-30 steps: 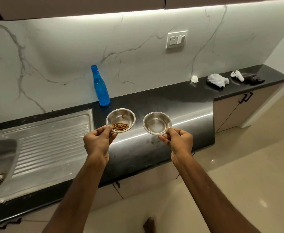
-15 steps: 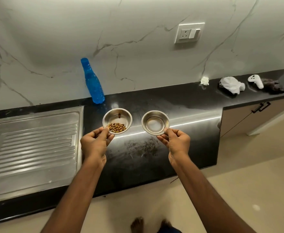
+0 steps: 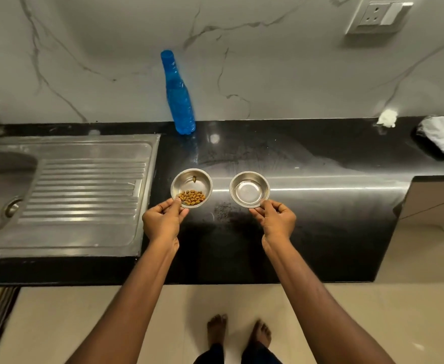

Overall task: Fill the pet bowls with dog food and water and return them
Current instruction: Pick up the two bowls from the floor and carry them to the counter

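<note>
Currently left hand (image 3: 163,222) pinches kibble bowl (image 3: 191,188) by its near rim, right hand (image 3: 276,219) likewise the water bowl (image 3: 249,189); both held level, probably against spilling.

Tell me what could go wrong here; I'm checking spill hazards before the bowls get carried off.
1. Each hand, left and right, pinches its bowl only at the near rim, so either could tip.
2. The kibble is heaped at the near side of the left bowl; a tilt may spill it.
3. The right bowl seems to hold water, which could slosh onto the floor near bare feet.
</note>
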Demonstrator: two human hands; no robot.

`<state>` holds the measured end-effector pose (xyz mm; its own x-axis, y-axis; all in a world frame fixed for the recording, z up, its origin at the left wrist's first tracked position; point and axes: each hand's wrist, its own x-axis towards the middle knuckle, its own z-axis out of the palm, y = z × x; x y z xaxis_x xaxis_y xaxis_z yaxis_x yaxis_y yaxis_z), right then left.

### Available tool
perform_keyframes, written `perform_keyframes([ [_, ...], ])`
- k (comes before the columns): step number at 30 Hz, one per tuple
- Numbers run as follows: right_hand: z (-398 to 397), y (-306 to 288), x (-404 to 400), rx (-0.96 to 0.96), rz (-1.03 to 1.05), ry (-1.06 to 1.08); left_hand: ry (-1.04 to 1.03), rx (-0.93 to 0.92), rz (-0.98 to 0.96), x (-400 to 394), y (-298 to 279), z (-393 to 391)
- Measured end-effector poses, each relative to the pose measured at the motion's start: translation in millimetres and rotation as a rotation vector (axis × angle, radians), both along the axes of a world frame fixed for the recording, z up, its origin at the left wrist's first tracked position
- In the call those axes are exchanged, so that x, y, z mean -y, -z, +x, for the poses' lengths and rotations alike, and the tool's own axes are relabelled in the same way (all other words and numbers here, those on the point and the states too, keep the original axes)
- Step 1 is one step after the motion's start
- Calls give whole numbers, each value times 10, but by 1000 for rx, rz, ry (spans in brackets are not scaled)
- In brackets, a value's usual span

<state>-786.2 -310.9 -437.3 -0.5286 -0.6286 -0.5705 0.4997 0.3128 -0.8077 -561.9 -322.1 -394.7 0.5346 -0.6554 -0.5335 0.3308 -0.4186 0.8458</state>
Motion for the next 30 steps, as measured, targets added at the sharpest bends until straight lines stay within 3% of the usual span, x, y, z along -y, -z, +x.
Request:
perform_keyframes([
  [12,112,564,133,-5,81,50,-2,118,135,170,762,65],
  [30,158,657,94,-65,193,40,43,144,193,234,911,-15],
])
